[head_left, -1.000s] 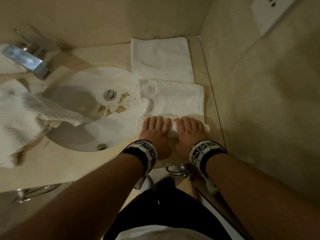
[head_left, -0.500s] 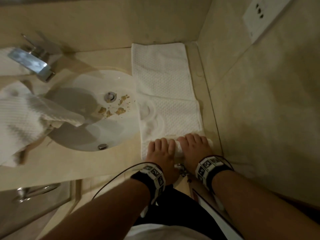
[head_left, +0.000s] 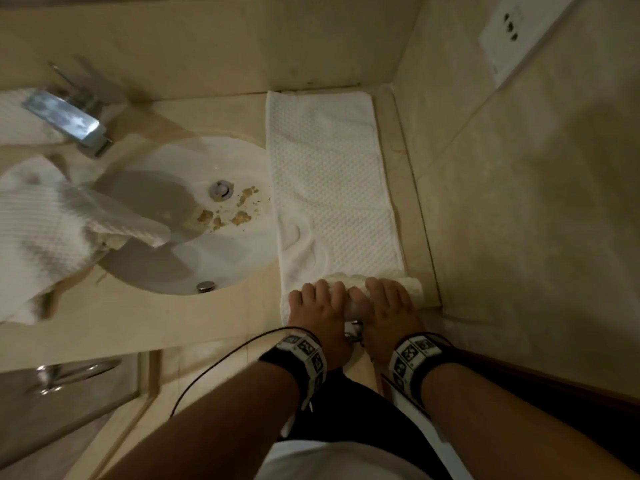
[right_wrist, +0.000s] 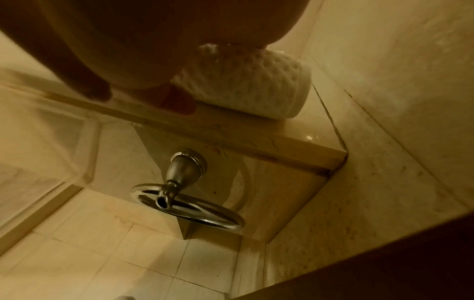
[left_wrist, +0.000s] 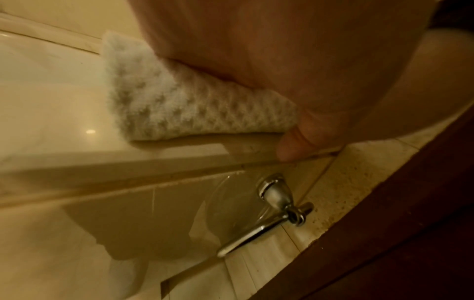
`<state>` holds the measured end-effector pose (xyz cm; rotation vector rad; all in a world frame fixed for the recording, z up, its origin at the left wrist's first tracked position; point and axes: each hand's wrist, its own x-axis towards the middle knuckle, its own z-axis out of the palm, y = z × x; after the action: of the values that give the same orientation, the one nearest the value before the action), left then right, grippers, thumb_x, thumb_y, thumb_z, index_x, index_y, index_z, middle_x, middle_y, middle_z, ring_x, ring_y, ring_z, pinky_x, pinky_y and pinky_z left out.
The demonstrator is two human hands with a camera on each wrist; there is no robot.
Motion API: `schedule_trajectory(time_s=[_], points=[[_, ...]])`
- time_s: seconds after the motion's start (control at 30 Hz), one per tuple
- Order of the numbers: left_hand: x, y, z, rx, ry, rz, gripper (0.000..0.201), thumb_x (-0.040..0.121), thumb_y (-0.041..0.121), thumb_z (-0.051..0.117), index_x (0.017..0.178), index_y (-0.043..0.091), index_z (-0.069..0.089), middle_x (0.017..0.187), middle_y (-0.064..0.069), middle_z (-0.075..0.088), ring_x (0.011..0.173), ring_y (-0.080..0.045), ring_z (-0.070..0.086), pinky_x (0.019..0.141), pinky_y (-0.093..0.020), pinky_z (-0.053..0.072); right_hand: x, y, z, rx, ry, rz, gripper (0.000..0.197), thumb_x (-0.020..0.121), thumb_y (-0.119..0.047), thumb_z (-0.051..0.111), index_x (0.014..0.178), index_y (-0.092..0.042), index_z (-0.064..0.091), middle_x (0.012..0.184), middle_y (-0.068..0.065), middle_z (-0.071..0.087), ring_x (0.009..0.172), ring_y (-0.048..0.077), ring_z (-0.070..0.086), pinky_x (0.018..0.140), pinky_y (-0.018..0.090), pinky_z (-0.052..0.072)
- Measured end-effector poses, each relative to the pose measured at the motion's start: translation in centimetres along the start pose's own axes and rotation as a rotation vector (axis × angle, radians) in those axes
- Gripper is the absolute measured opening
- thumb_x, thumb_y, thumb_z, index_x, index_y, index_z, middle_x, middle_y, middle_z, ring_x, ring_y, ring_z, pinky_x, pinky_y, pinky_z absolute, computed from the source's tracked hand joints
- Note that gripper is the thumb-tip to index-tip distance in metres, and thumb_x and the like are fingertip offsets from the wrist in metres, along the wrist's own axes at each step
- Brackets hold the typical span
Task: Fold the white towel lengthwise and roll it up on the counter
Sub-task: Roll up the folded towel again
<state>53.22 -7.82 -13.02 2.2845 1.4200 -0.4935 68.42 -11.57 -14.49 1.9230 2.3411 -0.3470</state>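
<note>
Towel (head_left: pixel 332 188), white and waffle-textured, already folded into a long strip, laid flat on counter (head_left: pixel 214 313) in centre of head view, running from back wall down to near edge, just right of sink (head_left: pixel 180 271). Near end curled into a small roll under both hands at lower centre. Left hand (head_left: pixel 320 306) and right hand (head_left: pixel 388 303) side by side, fingers bent over top of roll, pressing down on it, thumbs tucked at near side.

Likely soft, light and limp; no stiffness to hold a shape alone, so roll apt to loosen or run crooked if let go. Best held across full width of roll, palms on top, pressure even on both ends. Waffle weave probably grippy against itself, counter smoother beneath.

Left wrist view: left end of roll (left_wrist: pixel 195 105) seen close, lying near counter lip, thumb (left_wrist: pixel 295 140) at its near side, chrome ring holder (left_wrist: pixel 269 213) mounted below counter. Right wrist view: right end (right_wrist: pixel 256 89), round and fairly tight, close to side wall. Neither detail clear from head view, which alone shows unrolled length, crumbs in sink, and tap (head_left: pixel 65 116) at upper left.
</note>
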Motion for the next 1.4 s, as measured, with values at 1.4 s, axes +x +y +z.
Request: schedule_trajectory(time_s=[1.4], points=[[-1.8, -3.1, 1.4, 0.037, 0.083, -0.004, 0.091, 0.077, 0.041, 0.045, 0.156, 0.007, 0.015, 0.156, -0.023, 0.023, 0.143, -0.038, 0.015, 0.119, -0.055, 0.0, 2.8, -2.3, 0.4, -0.034, -0.054, 0.054, 0.064, 0.061, -0.033, 0.069, 0.12, -0.014, 0.056, 0.107, 0.013, 0.058, 0.092, 0.033, 0.051, 0.082, 0.045, 0.039]])
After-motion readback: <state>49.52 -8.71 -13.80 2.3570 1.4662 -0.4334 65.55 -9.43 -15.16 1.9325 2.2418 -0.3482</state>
